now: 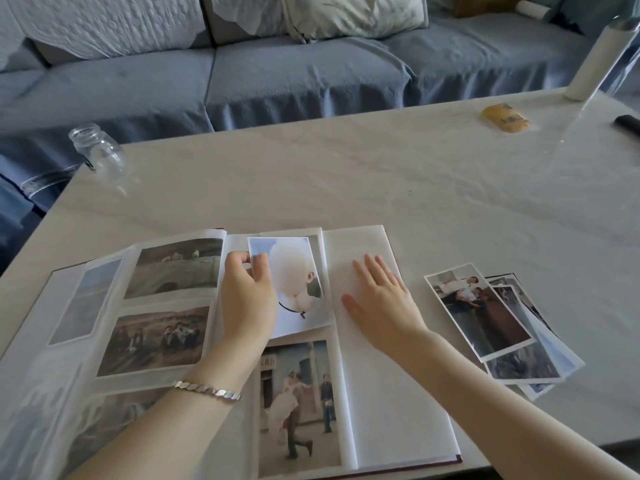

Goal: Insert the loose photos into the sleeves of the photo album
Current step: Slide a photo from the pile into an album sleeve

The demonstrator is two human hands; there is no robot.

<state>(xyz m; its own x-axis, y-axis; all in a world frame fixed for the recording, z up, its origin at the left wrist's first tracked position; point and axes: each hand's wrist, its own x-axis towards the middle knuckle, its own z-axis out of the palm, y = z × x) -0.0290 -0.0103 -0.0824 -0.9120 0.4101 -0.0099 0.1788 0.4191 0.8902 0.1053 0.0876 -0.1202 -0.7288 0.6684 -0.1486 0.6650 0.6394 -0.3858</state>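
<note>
While right hand (pixel 379 299) flattens album (pixel 398 393), left hand (pixel 247 292) pinches photo (pixel 291 271).

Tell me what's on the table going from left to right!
Glass jar → photo album → left hand holding a photo → right hand → pile of loose photos → yellow packet → white roll.

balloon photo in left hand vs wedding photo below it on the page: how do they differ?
The balloon photo is pinched by the left hand; nothing holds the wedding photo. The balloon photo sits tilted, seemingly not fully sleeved; the wedding photo lies squared with the page under its sleeve. Both are portrait prints on the same album page.
</note>
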